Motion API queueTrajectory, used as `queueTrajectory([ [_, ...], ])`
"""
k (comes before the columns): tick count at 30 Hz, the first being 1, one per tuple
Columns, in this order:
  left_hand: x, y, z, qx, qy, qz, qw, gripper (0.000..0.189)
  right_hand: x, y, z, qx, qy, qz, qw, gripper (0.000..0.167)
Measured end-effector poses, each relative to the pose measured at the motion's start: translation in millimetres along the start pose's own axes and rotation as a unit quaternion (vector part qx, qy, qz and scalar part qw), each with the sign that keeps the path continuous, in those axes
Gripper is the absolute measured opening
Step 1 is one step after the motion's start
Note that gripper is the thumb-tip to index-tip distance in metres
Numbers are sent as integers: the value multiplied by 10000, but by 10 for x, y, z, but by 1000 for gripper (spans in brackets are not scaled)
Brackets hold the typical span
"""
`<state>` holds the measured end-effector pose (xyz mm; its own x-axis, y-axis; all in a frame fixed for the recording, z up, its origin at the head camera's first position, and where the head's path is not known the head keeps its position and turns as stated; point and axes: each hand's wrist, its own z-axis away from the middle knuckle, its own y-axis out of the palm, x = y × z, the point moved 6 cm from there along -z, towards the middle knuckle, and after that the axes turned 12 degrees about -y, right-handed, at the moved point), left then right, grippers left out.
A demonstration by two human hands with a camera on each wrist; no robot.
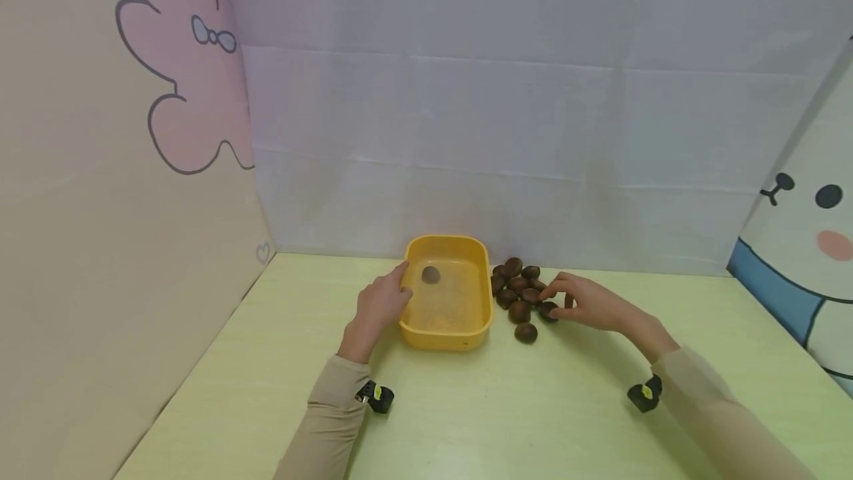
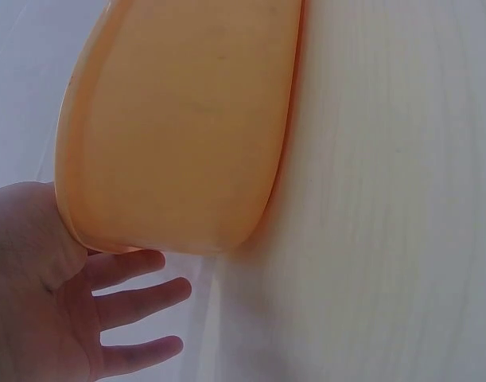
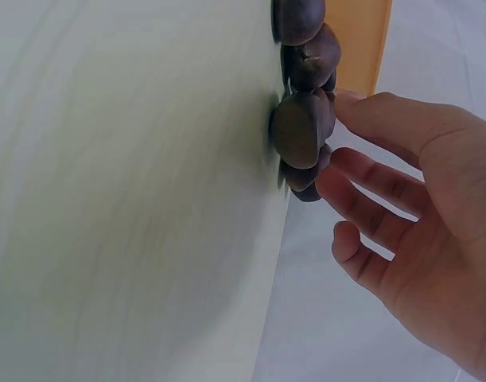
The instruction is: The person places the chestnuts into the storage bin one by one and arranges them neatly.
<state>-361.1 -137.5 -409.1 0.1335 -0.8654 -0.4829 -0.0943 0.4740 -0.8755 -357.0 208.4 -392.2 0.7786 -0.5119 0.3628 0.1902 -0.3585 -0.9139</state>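
Note:
A yellow plastic tub [image 1: 446, 339] stands near the back wall, with one dull, hazy-looking chestnut [image 1: 430, 275] inside. My left hand [image 1: 380, 310] grips the tub's left rim; the left wrist view shows several fingers outside the tub [image 2: 179, 127], the thumb hidden. To the tub's right lies a loose pile of brown chestnuts [image 1: 517, 285]. My right hand [image 1: 589, 302] is at the pile's right edge, thumb and fingers spread around the outer chestnut [image 1: 549, 310]. In the right wrist view, the fingertips are close against this chestnut [image 3: 297, 131], which rests on the table.
One chestnut [image 1: 526, 332] sits at the near end of the pile. The light table [image 1: 506, 413] meets a white sheet wall [image 1: 506, 132] behind the tub. Side panels with cartoon animals [image 1: 193, 80] flank the table.

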Motion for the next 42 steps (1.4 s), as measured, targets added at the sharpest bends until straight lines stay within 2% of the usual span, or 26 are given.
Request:
queueTrajectory([
  [7,2,5,3,59,-38,6,10000,58,-86,79,87,31,282,-156,9995,36],
  [22,2,4,-1,36,-61,34,10000,58,-32,100,57,-4,273,-57,9996,33],
  [30,-8,2,5,49,-48,44,10000,58,-24,6,18,-144,263,191,9994,32],
  [42,-9,4,11,36,-47,77,10000,58,196,-171,-142,-234,150,330,9991,33],
])
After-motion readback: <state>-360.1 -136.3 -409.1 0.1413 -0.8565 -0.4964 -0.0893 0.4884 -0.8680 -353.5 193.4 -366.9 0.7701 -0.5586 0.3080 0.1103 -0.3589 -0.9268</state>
